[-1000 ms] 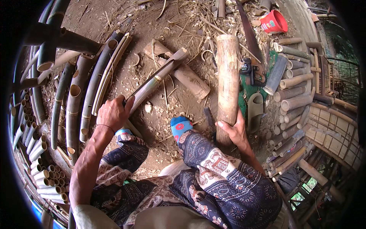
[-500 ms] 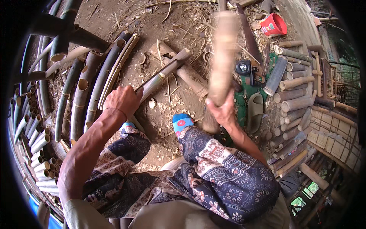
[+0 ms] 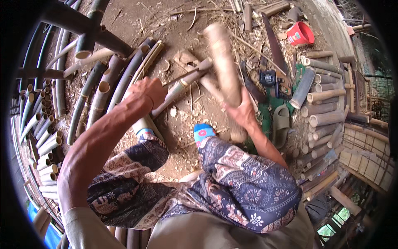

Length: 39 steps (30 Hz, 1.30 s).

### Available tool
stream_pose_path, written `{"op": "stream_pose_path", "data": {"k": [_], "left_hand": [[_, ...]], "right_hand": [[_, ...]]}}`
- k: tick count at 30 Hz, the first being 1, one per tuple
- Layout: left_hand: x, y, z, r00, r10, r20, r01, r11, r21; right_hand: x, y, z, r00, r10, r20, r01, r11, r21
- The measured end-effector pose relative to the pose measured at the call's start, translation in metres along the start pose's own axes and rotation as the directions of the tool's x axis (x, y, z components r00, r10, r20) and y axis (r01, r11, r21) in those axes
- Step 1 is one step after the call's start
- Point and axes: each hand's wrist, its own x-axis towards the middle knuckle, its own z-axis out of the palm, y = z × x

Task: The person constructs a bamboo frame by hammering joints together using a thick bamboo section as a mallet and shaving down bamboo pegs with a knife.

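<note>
My left hand is closed on the handle of a knife with a long, narrow dark blade. The blade reaches to the right along a bamboo piece, near its far end. That piece lies slanted, its far end resting across another bamboo length on the ground. In my right hand is a thick wooden club, blurred by motion and tilted with its far end leftward. The club's head is just right of the bamboo's far end; whether they touch I cannot tell.
A hand saw, a black tape measure and a sandal lie to the right. Beyond them are a red bucket and stacked bamboo pieces. Long bamboo poles lie left. Wood chips litter the dirt floor.
The club has swung leftward toward the bamboo's far end. My left hand and the knife appear slightly further right and higher, as the whole view has shifted a little.
</note>
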Motion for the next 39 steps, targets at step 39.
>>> {"op": "stream_pose_path", "data": {"k": [39], "left_hand": [[-0.114,-0.039,0.037,0.811,-0.174,-0.559,-0.095,0.903,-0.419]], "right_hand": [[0.007,-0.170,-0.053,0.740,-0.672,-0.031,0.672,0.740,0.014]]}}
